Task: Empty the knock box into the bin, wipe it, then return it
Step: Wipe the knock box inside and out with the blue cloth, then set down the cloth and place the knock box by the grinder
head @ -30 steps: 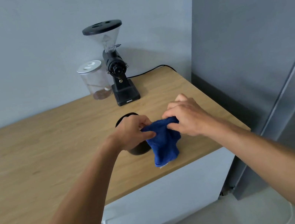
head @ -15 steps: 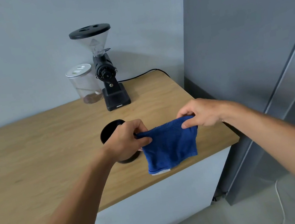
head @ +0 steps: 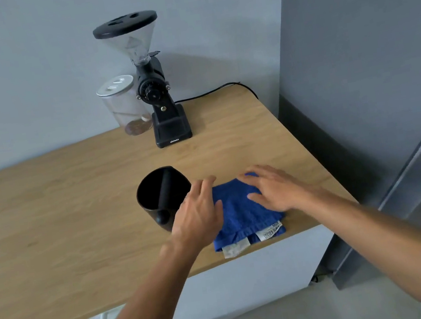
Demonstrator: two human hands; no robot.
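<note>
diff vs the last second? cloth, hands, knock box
The blue cloth, held up and stretched between both hands, now lies folded on the counter. The left hand and right hand have released it, resting open on top. Knock box, grinder and jar unmoved.

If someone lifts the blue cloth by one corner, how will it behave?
The blue cloth lies folded flat, so it would probably droop and unfold. Its terry-like surface suggests an easy grip. It looks light; its tags would likely dangle.
</note>
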